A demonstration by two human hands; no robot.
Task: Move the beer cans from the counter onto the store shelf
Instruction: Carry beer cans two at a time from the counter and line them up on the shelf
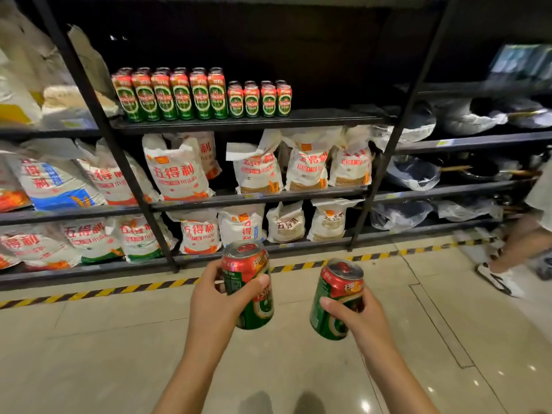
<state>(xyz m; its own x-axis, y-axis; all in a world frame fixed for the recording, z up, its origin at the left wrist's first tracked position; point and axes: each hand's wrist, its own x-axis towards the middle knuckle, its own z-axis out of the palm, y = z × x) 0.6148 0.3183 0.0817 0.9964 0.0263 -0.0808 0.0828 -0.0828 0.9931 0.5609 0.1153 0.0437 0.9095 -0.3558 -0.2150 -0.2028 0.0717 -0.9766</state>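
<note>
Cans in both hands, I'm mid-carry toward the store shelf (328, 116). My left hand (215, 297) wraps one short Tsingtao can (249, 289); my right hand (355, 316) wraps a second can (336, 300), both held over the floor, well short of the rack. Next I judge I must lift them to the bare stretch beside the shelved short cans (259, 100). Taller shelved cans (170, 95) read TSINGTAO.

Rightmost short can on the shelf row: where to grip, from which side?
Take the rightmost short can round its mid-body, coming from the front and right: it stands upright, the shelf beside it is bare, while neighbouring cans block its left and rear.
</note>
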